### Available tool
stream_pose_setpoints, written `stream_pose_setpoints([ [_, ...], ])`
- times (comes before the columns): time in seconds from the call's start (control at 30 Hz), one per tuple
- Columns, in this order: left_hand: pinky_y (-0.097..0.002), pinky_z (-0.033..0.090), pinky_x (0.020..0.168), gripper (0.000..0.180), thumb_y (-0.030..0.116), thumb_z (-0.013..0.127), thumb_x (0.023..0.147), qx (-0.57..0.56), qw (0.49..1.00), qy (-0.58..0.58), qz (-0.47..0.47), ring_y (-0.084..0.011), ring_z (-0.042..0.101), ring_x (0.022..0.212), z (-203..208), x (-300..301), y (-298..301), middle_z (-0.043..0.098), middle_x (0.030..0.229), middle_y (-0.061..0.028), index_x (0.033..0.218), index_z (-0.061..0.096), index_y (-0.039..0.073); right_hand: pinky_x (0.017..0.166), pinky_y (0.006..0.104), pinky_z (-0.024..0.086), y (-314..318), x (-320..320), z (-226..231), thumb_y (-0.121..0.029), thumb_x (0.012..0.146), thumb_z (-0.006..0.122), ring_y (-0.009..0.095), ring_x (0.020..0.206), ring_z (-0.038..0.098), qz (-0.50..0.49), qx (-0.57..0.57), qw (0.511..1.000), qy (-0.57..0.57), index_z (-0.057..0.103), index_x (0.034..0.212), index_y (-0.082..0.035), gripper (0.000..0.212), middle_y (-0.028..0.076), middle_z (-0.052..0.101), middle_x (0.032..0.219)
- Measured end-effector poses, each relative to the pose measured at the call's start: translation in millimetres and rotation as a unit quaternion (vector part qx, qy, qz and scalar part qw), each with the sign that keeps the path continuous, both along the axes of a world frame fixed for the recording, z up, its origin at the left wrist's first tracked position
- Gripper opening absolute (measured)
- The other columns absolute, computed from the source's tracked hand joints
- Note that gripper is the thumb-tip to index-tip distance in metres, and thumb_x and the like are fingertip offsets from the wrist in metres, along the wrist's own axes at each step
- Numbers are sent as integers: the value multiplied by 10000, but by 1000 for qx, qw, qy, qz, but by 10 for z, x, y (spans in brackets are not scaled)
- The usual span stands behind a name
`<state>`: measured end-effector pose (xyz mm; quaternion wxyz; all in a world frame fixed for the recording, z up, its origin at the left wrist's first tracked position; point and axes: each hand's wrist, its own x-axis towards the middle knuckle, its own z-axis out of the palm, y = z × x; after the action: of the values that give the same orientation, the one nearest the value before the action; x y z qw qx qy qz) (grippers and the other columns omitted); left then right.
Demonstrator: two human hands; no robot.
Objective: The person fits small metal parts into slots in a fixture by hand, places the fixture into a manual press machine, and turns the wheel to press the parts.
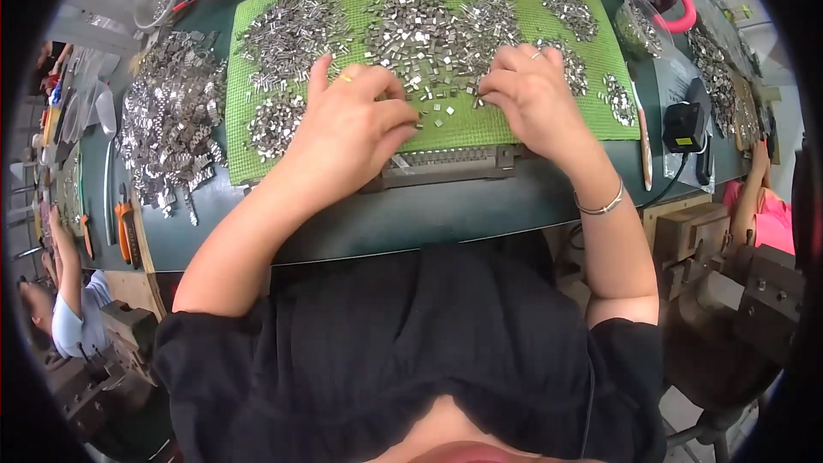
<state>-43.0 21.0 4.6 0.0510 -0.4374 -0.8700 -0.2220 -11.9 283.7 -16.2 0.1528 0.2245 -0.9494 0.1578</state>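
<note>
My left hand (pixel 353 120) is over the front of a green textured mat (pixel 480 130), thumb and forefinger pinched at a small metal piece (pixel 418 126). To its right, my right hand (pixel 533 96) is closed in a similar pinch, with another small dark metal piece at its fingertips. Between the hands, a few loose square silvery pieces (pixel 438 109) lie below a large pile of metal pieces (pixel 411 30). Right below the fingers, a long metal fixture (pixel 459 165) with a row of slots lies along the mat's front edge; my left hand partly covers its left end.
Left of the mat lies a heap of linked metal strips (pixel 171 111), with orange-handled pliers (pixel 128 227) nearer. More piles of small pieces (pixel 296 34) cover the mat. A black adapter (pixel 686 127) and a clear tub (pixel 645 26) stand right. Other people work at both sides.
</note>
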Motion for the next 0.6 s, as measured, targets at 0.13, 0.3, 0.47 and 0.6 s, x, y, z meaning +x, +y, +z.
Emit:
stream_pose_setpoints([
  [0.13, -599, 295, 1079, 95, 199, 758, 821, -50, 998, -27, 1, -247, 575, 1048, 9, 17, 146, 600, 979, -25, 849, 747, 109, 811, 376, 339, -54, 22, -27, -33, 804, 696, 239, 880, 542, 10, -21, 1000, 16, 655, 855, -73, 76, 37, 567, 883],
  [0.3, -561, 333, 1037, 90, 166, 731, 831, -84, 996, -5, 43, -249, 570, 1017, -5, 50, 207, 602, 986, -27, 861, 731, 80, 792, 388, 429, -233, 234, 58, 48, 779, 658, 291, 844, 605, 44, -145, 988, 38, 607, 847, -22, 110, 96, 642, 890],
  [0.47, -493, 364, 992, 59, 94, 706, 831, -35, 999, 17, 25, -260, 571, 1007, -53, 56, 165, 607, 978, -44, 875, 717, 57, 786, 392, 447, -466, 456, -37, 35, 737, 665, 295, 808, 604, 73, -224, 972, 13, 591, 832, -27, 136, 102, 635, 849],
  [0.6, -427, 386, 933, 52, 40, 686, 843, 37, 996, -81, -21, -276, 597, 976, -21, 57, 104, 640, 971, -71, 896, 684, 39, 782, 390, 444, -536, 475, -76, 38, 729, 674, 287, 814, 609, 38, -252, 967, 15, 620, 864, -42, 165, 87, 651, 852],
])
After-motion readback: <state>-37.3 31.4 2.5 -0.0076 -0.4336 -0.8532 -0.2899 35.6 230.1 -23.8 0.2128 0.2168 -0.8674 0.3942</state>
